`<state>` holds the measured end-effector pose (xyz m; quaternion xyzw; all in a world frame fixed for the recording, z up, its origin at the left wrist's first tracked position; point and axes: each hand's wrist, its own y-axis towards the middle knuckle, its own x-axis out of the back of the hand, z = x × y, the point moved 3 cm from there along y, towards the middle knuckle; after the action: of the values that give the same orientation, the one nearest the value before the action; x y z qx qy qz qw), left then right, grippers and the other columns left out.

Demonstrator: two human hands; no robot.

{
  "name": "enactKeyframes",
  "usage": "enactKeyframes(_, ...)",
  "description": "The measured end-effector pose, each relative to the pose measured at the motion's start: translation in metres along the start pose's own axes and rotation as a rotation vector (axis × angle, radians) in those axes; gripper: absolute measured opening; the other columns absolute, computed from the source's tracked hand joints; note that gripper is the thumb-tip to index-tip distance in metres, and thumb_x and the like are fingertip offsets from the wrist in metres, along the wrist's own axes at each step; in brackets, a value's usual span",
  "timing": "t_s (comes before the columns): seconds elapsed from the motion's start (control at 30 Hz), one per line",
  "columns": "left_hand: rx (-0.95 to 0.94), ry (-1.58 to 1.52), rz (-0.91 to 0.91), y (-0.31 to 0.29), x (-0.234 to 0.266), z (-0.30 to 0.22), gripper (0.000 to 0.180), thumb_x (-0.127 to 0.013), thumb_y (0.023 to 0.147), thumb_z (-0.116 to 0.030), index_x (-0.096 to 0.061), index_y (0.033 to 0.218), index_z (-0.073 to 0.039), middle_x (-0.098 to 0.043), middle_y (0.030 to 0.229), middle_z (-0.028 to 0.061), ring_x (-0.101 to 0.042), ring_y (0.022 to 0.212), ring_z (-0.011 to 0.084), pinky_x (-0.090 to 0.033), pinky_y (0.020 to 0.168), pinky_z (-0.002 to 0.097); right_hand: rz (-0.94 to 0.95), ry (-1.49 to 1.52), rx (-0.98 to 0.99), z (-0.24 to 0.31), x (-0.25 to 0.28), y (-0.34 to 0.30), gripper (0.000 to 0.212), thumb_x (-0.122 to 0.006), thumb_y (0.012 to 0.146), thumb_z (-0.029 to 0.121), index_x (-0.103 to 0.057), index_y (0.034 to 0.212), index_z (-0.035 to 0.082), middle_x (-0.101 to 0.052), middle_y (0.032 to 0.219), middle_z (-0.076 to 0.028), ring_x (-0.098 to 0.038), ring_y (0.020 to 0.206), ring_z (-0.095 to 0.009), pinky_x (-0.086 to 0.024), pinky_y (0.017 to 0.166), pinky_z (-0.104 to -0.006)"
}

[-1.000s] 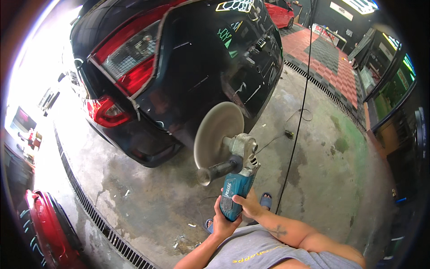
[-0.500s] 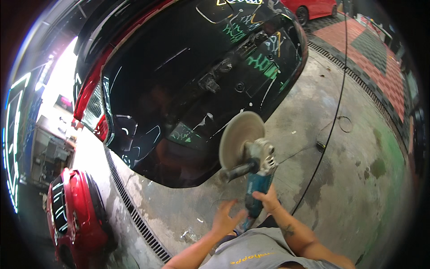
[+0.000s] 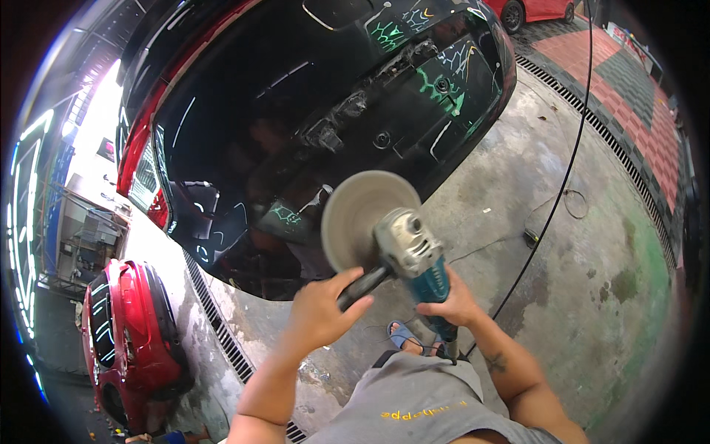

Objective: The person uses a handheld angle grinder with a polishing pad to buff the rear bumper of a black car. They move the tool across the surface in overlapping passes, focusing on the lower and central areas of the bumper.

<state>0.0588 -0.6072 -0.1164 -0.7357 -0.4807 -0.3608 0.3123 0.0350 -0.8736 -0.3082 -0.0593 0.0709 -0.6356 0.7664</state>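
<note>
Head view showed the left hand (image 3: 316,314) with fingers apart around the side handle (image 3: 364,286), contact unclear, and the right hand (image 3: 460,302) with fingers clamped on the polisher (image 3: 427,283). The polisher was above the floor (image 3: 473,177), its pad (image 3: 359,218) overlapping the dark car (image 3: 237,140) in view; farther off stood a red car (image 3: 534,10).

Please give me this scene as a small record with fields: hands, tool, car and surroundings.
left hand: at the side handle, fingers around it; firmness of grip unclear
right hand: holds the blue body of the polisher
pad: round, pale; overlaps the black car in view, contact unclear
black car: rear faces the person
floor: stained concrete, with drain grates
nearby: red car at lower left; black cable at right
</note>
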Motion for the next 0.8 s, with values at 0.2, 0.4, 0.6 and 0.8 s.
enactKeyframes(0.2, 0.563, -0.91, 0.534, -0.037, 0.013, 0.02, 0.047, -0.075, 0.102, -0.023, -0.056, 0.139, 0.0, -0.058, 0.077, 0.0009, -0.053, 0.051, 0.0077, -0.043, 0.048, 0.0264, 0.219, -0.007, 0.054, 0.029, -0.036, 0.003, 0.108, -0.098, 0.066, 0.044, -0.049, 0.152, -0.001, -0.067, 0.134, -0.016, -0.063, 0.126, -0.025, -0.048, 0.112, -0.0388)
enactKeyframes(0.4, 0.498, -0.852, 0.537, -0.034, 0.024, 0.016, 0.047, -0.074, 0.099, -0.016, -0.053, 0.139, -0.001, -0.055, 0.074, -0.0002, -0.053, 0.051, 0.0089, -0.042, 0.049, 0.0265, 0.625, 0.315, -0.31, -0.078, -0.003, -0.03, 0.074, -0.092, 0.078, 0.049, -0.066, 0.131, 0.004, -0.07, 0.11, -0.005, -0.064, 0.107, -0.017, -0.05, 0.101, -0.0344)
enactKeyframes(0.6, 0.499, -0.726, 0.437, -0.005, -0.006, 0.005, 0.051, -0.076, 0.097, -0.015, -0.052, 0.14, -0.002, -0.054, 0.073, -0.001, -0.054, 0.055, 0.0091, -0.043, 0.051, 0.0274, 0.268, -0.121, -0.167, -0.128, 0.056, -0.016, 0.062, -0.088, 0.085, 0.047, -0.071, 0.121, -0.001, -0.072, 0.105, -0.002, -0.063, 0.1, -0.014, -0.052, 0.093, -0.0339)
enactKeyframes(0.8, 0.537, -0.686, 0.19, 0.058, -0.055, -0.042, 0.051, -0.082, 0.093, -0.022, -0.06, 0.135, -0.002, -0.054, 0.07, -0.0039, -0.051, 0.053, 0.0072, -0.043, 0.049, 0.0272, 0.339, -0.285, -0.108, -0.062, 0.167, 0.034, 0.067, -0.088, 0.081, 0.042, -0.071, 0.128, -0.002, -0.077, 0.117, -0.017, -0.072, 0.109, -0.025, -0.055, 0.097, -0.0414)
